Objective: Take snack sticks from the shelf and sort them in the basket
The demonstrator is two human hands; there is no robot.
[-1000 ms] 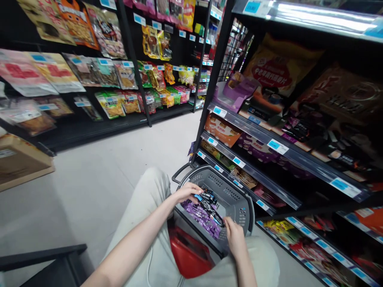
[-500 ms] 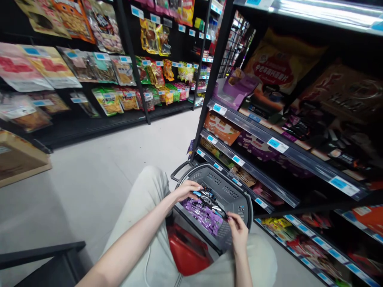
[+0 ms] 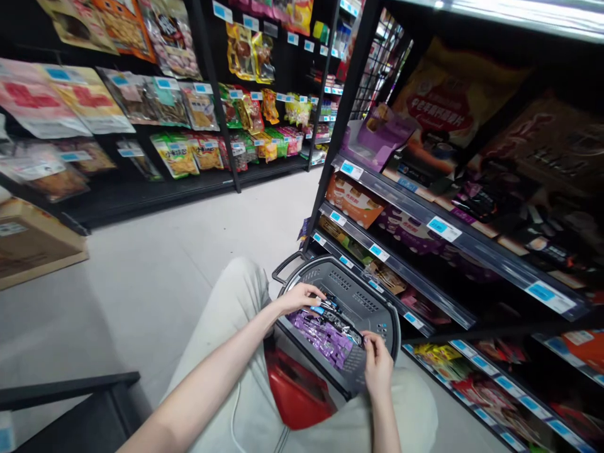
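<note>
Inside the grey basket, black packets lay between two hands.

The left hand and right hand were apart, each seemingly pinching one end, though the grip showed small; the packets' long axis slanted nearer the person toward the right, beside purple packets.

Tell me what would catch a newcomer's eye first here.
Probably the shiny purple packets in the gray basket between the person's knees, with black packets held above them by the left hand and right hand. Next, the bright red object just below the basket, then the orange snack bag hanging at upper left.
</note>
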